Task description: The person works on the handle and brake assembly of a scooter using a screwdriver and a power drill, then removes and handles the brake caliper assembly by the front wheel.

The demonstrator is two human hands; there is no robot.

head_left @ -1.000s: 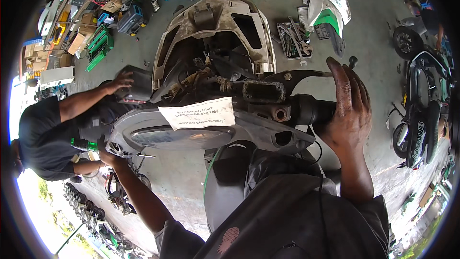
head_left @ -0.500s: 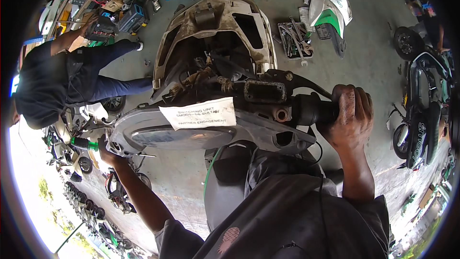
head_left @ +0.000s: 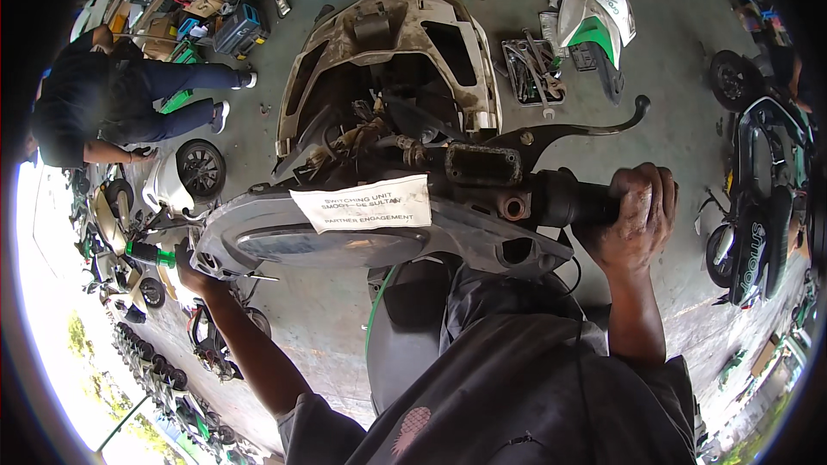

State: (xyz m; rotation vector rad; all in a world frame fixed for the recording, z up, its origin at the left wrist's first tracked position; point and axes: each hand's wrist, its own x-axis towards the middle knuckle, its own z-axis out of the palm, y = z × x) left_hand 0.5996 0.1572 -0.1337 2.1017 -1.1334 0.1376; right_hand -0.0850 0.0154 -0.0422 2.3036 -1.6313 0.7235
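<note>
In front of me is a scooter handlebar with a grey cover point(head_left: 465, 228), a paper label point(head_left: 362, 204) stuck on it. My right hand point(head_left: 636, 217) is closed round the black rubber grip point(head_left: 594, 205) at its right end. Beyond those fingers the black brake lever point(head_left: 594, 130) stands out, untouched. An open-topped brake fluid reservoir point(head_left: 482, 164) sits at the lever's base. At the cover's left end, my left hand point(head_left: 191, 270) is closed on a screwdriver with a green and black handle point(head_left: 150, 253). Its shaft point(head_left: 264, 277) shows past the hand, whose fingers are partly hidden.
A dirty white front body panel point(head_left: 388, 30) is ahead. Wrenches lie in a tray point(head_left: 532, 73) beside a white and green panel point(head_left: 594, 26). Another person point(head_left: 103, 99) bends at the left near a wheel point(head_left: 201, 167). A black scooter point(head_left: 756, 198) stands at the right.
The brake lever has swung forward, away from my right hand, whose fingers now wrap only the grip. The person at the left has shifted, one arm now reaching down by the wheel.
</note>
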